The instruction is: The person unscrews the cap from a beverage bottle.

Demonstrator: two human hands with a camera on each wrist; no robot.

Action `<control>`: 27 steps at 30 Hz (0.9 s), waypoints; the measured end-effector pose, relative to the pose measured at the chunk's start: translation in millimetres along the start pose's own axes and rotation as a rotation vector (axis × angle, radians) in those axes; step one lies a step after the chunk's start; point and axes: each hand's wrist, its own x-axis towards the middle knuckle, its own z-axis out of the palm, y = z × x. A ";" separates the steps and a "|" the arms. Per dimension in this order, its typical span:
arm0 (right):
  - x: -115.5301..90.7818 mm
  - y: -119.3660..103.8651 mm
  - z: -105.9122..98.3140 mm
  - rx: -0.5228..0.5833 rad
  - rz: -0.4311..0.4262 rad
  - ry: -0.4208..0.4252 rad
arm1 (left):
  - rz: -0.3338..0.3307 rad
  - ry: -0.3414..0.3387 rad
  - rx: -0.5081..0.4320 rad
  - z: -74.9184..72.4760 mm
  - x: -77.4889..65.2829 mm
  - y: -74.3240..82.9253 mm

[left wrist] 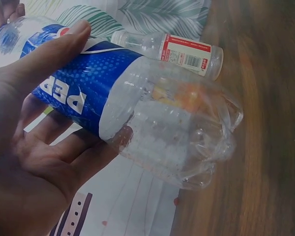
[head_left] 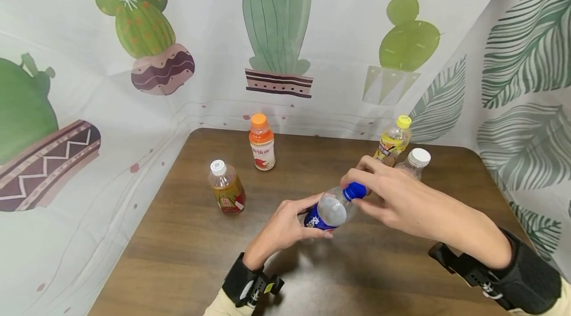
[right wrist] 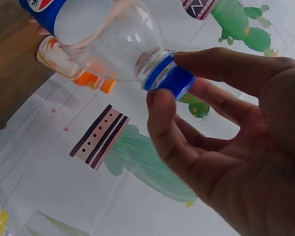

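A clear Pepsi bottle [head_left: 332, 211] with a blue label is held tilted above the table, its neck toward the right. My left hand [head_left: 290, 224] grips it round the label; in the left wrist view the thumb lies over the label [left wrist: 83, 73] and the clear base points away from the palm. At the neck, my right hand [head_left: 392, 194] pinches the blue cap [head_left: 355, 191] between thumb and fingers. The right wrist view shows the cap [right wrist: 171, 76] on the bottle's mouth, with a blue ring below it. The bottle looks empty of drink.
On the wooden table [head_left: 187, 256] stand an orange-capped bottle [head_left: 262, 143] at the back, a white-capped bottle [head_left: 227, 189] at left, a yellow-capped bottle [head_left: 394, 140] and a clear white-capped bottle [head_left: 418, 159] behind my right hand. A cactus-print cloth [head_left: 214, 33] hangs behind.
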 end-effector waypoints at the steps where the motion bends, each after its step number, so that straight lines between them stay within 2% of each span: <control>1: -0.7 0.4 0.3 0.011 -0.005 0.000 | -0.002 -0.006 -0.004 -0.1 -0.5 0.4; 5: -3.7 0.7 0.4 0.023 -0.013 -0.005 | -0.006 -0.026 -0.028 0.0 -1.6 1.7; 8: -5.9 -1.6 -2.2 -0.008 0.027 -0.018 | -0.007 -0.032 -0.042 0.7 -1.7 1.4; 15: -5.7 -14.0 -5.3 -0.115 0.286 0.034 | 0.004 -0.007 -0.010 1.8 -1.5 1.2; 21: -2.2 -15.0 8.5 -0.191 0.291 0.086 | 0.004 0.010 0.056 3.2 -2.5 -0.1; 27: -2.2 -9.9 13.8 -0.131 0.299 0.075 | 0.024 0.036 0.085 4.7 -3.1 -1.6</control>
